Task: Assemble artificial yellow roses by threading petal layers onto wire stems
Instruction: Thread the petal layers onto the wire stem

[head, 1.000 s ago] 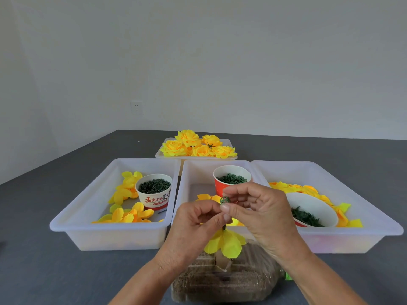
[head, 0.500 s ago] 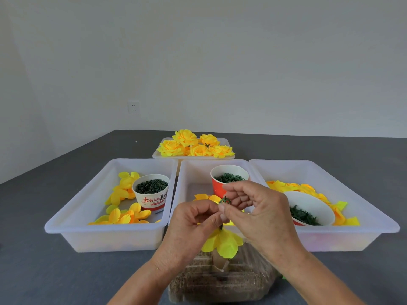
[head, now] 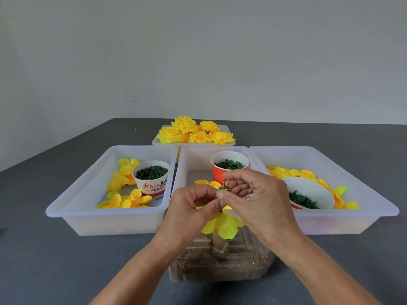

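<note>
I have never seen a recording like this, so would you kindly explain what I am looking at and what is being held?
There is no machine: a head-worn camera looks down at a person's two hands. The left hand holds a thin stem with yellow petals on it; the right hand pinches a small green ring on that stem. On the grey table stand three white trays with loose petals and cups of green parts; behind them, finished roses.

Three bins [head: 105, 214] side by side; cup [head: 152, 179] in left bin; tray [head: 193, 143] of roses [head: 185, 124] behind.
</note>
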Tool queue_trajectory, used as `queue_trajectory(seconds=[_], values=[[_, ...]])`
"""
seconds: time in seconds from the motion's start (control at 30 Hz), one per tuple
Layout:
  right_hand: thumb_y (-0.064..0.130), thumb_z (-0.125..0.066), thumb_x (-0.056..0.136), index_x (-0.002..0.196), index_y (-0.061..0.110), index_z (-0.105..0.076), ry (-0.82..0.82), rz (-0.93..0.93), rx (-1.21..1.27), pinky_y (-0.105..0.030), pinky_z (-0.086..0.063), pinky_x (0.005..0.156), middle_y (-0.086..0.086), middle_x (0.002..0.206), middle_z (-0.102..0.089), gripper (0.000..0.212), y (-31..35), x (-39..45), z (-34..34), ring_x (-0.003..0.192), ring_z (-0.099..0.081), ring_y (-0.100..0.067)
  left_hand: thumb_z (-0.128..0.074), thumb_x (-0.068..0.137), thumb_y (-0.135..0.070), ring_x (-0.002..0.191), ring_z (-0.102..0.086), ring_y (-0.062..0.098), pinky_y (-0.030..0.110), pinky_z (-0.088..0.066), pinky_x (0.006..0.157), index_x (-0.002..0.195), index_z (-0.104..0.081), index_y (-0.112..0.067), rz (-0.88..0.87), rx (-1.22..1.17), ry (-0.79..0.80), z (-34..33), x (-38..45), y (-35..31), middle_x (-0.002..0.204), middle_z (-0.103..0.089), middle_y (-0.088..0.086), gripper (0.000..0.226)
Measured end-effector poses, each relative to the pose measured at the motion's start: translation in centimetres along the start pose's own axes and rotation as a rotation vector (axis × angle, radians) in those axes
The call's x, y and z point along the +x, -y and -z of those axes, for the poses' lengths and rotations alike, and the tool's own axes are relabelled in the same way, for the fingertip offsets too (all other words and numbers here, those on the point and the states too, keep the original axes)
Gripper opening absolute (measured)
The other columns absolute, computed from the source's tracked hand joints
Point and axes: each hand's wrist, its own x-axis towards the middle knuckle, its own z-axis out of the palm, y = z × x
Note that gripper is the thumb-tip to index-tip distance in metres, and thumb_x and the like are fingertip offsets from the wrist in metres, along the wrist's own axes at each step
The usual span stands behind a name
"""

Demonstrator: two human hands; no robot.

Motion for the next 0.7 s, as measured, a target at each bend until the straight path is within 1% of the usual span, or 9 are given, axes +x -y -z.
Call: queue_trajectory(seconds=[0.07, 0.13, 0.2, 0.27, 0.33, 0.43, 0.5, 0.57, 0.7], values=[[0.003, -0.080, 0.068, 0.087, 0.023, -0.070, 0.017, -0.008, 0.006, -0.004, -0.044, 0.061, 0.011, 0.074, -0.065, 0.030, 0.0, -0.1, 0.1, 0.069, -0.058, 0.001, -0.077, 0.072, -0.025, 0.074, -0.065, 0.013, 0.029, -0.053, 0.070, 0.079, -0.073, -0.018, 0.013, 0.041, -0.022, 0.2, -0.1, 0.1, 0.078, -0.072, 0.007, 0.011], [0.003, -0.081, 0.067, 0.083, 0.028, -0.067, 0.027, -0.001, -0.010, -0.006, -0.044, 0.061, 0.013, 0.073, -0.064, 0.033, -0.1, -0.1, 0.1, 0.069, -0.058, 0.000, -0.072, 0.071, -0.020, 0.077, -0.067, 0.013, 0.026, -0.053, 0.072, 0.082, -0.072, -0.020, 0.039, 0.046, -0.067, 0.5, -0.2, 0.2, 0.081, -0.073, 0.003, 0.012], [0.006, -0.082, 0.067, 0.079, 0.034, -0.064, 0.040, 0.001, -0.033, -0.008, -0.045, 0.059, 0.013, 0.073, -0.065, 0.035, -0.3, -0.2, 0.1, 0.068, -0.058, -0.001, -0.067, 0.071, -0.018, 0.081, -0.068, 0.017, 0.030, -0.054, 0.076, 0.082, -0.073, -0.024, 0.070, 0.017, -0.114, 0.8, -0.3, 0.3, 0.083, -0.073, 0.002, 0.014], [0.008, -0.082, 0.066, 0.078, 0.035, -0.064, 0.065, -0.011, -0.029, -0.009, -0.045, 0.057, 0.012, 0.072, -0.065, 0.035, -0.7, -0.3, 0.0, 0.064, -0.056, 0.000, -0.066, 0.072, -0.019, 0.084, -0.068, 0.018, 0.031, -0.055, 0.079, 0.082, -0.073, -0.028, 0.077, 0.012, -0.124, 0.9, -0.5, 0.2, 0.084, -0.073, 0.000, 0.015], [0.008, -0.082, 0.065, 0.076, 0.032, -0.067, 0.093, -0.027, -0.021, -0.011, -0.044, 0.056, 0.010, 0.070, -0.066, 0.030, -1.1, -0.4, -0.1, 0.061, -0.055, 0.001, -0.069, 0.075, -0.016, 0.085, -0.068, 0.020, 0.034, -0.056, 0.081, 0.082, -0.073, -0.026, 0.082, 0.019, -0.122, 0.9, -0.6, 0.1, 0.084, -0.073, 0.000, 0.013], [0.008, -0.083, 0.064, 0.069, 0.030, -0.067, 0.126, -0.055, 0.005, -0.021, -0.046, 0.057, 0.010, 0.066, -0.066, 0.028, -1.8, -0.5, -0.2, 0.061, -0.056, -0.002, -0.068, 0.081, -0.003, 0.084, -0.068, 0.023, 0.039, -0.055, 0.081, 0.083, -0.072, -0.020, 0.085, 0.047, -0.121, 0.9, -0.8, 0.1, 0.083, -0.073, 0.003, 0.017], [0.009, -0.083, 0.063, 0.065, 0.029, -0.067, 0.141, -0.076, 0.047, -0.026, -0.047, 0.058, 0.008, 0.065, -0.067, 0.026, -2.3, -0.5, -0.2, 0.061, -0.056, -0.006, -0.066, 0.082, -0.002, 0.081, -0.068, 0.020, 0.036, -0.055, 0.079, 0.081, -0.072, -0.021, 0.087, 0.069, -0.118, 0.9, -0.9, 0.1, 0.081, -0.073, 0.003, 0.020], [0.010, -0.083, 0.061, 0.064, 0.027, -0.068, 0.158, -0.098, 0.097, -0.028, -0.048, 0.059, 0.007, 0.065, -0.068, 0.023, -2.5, -0.4, -0.1, 0.062, -0.056, -0.007, -0.066, 0.082, -0.004, 0.080, -0.068, 0.016, 0.033, -0.055, 0.079, 0.079, -0.072, -0.024, 0.090, 0.085, -0.108, 0.9, -1.0, 0.1, 0.080, -0.073, 0.001, 0.021], [0.008, -0.081, 0.061, 0.068, 0.022, -0.073, 0.197, -0.192, 0.245, -0.030, -0.053, 0.067, -0.001, 0.071, -0.071, 0.018, -2.6, -0.6, 0.1, 0.069, -0.059, -0.012, -0.067, 0.083, -0.005, 0.085, -0.068, 0.025, 0.040, -0.055, 0.083, 0.079, -0.073, -0.026, 0.083, 0.086, -0.107, 0.9, -1.3, 0.1, 0.081, -0.073, 0.002, 0.023]])
